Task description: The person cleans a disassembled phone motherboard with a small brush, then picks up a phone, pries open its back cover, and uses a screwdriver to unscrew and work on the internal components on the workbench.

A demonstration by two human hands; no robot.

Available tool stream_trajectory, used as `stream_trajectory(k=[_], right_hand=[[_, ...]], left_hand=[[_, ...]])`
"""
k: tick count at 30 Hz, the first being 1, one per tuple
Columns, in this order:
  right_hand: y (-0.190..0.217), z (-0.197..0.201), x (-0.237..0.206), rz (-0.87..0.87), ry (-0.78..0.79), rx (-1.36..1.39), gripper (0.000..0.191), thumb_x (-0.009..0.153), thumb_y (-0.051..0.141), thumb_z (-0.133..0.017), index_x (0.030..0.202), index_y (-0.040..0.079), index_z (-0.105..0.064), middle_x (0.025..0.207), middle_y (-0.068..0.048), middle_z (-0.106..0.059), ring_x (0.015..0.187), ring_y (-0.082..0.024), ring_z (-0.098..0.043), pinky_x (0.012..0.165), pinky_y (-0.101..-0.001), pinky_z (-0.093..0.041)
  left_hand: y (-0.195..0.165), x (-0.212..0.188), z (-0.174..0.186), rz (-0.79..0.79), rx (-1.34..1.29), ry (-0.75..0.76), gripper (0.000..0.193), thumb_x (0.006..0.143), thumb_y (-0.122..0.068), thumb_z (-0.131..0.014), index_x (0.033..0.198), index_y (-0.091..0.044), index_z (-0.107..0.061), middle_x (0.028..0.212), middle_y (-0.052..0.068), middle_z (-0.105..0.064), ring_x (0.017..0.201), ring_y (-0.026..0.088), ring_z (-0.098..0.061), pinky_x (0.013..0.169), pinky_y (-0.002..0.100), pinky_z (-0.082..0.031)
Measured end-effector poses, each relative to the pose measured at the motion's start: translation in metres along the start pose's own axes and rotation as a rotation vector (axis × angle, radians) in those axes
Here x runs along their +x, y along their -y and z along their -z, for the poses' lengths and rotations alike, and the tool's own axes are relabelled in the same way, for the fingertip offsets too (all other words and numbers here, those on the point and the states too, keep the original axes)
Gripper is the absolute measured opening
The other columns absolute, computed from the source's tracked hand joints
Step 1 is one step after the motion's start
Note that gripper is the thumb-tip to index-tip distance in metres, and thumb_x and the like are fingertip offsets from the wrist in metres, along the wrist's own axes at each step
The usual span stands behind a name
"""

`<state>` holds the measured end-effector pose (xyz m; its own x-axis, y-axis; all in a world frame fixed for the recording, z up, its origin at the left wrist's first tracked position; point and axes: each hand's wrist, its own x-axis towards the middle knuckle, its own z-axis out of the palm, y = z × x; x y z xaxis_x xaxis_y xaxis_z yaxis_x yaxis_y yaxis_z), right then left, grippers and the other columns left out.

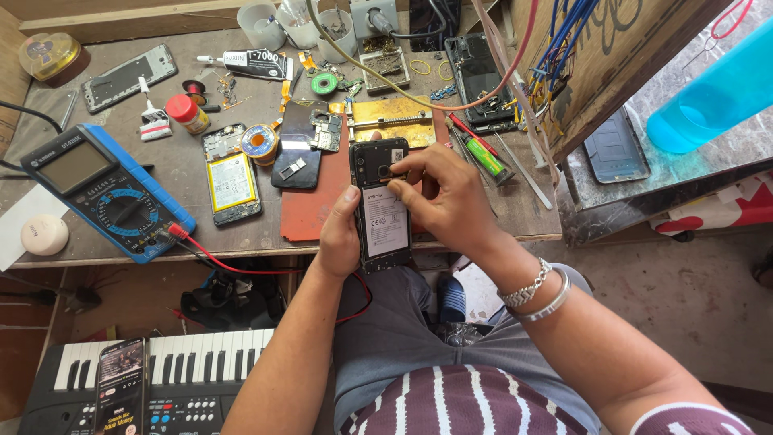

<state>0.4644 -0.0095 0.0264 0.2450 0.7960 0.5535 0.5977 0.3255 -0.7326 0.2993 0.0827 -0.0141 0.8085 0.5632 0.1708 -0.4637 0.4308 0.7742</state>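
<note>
- Left hand (pixel 340 242) wrapped around open phone (pixel 381 205), back cover off, held above front edge of surface (pixel 241 234).
- Right hand (pixel 439 197) pinched on a small part near the camera end; part too small to tell.
- Likely slip: phone over the lap, not resting, so a hard push could tip it out.
- Red lead (pixel 241 264) hanging just beside could snag a wrist.
- Loose boards (pixel 326 129) near; a stray elbow could scatter them.

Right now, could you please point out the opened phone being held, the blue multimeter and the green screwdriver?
opened phone (pixel 385 221): head view, white battery label.
blue multimeter (pixel 122 211): head view, dial.
green screwdriver (pixel 489 157): head view, handle.
</note>
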Motion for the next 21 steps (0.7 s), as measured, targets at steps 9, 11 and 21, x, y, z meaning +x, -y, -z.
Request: stream_trajectory(k=[9,11,21], right_hand=[[0.017,0.005,0.013,-0.006,0.03,-0.154,0.015,0.091,0.014,-0.08,0.103,0.007,-0.074,0.085,-0.003,-0.065,0.065,-0.011,-0.063,0.06,-0.0263,-0.05],[0.019,0.007,0.014,0.024,0.031,-0.197,0.014,0.091,0.015,-0.081,0.102,0.008,-0.075,0.086,-0.003,-0.067,0.068,-0.012,-0.065,0.061,-0.0269,-0.051],[0.005,0.022,0.037,-0.156,0.292,-0.032,0.014,0.088,0.015,-0.08,0.093,0.004,-0.072,0.074,-0.001,-0.068,0.063,-0.009,-0.059,0.058,-0.0263,-0.048]], left_hand=[[0.002,0.002,0.006,0.007,-0.01,-0.063,0.05,0.113,-0.035,-0.035,0.143,0.001,-0.052,0.126,0.013,-0.065,0.112,0.019,-0.065,0.098,0.034,-0.052],[0.002,0.002,0.006,0.009,-0.006,-0.059,0.05,0.113,-0.035,-0.035,0.143,0.001,-0.052,0.125,0.012,-0.065,0.11,0.019,-0.065,0.097,0.033,-0.052],[-0.004,0.002,-0.003,-0.001,0.125,0.009,0.053,0.112,-0.036,-0.032,0.149,-0.001,-0.047,0.124,0.013,-0.067,0.108,0.018,-0.065,0.094,0.032,-0.053]])
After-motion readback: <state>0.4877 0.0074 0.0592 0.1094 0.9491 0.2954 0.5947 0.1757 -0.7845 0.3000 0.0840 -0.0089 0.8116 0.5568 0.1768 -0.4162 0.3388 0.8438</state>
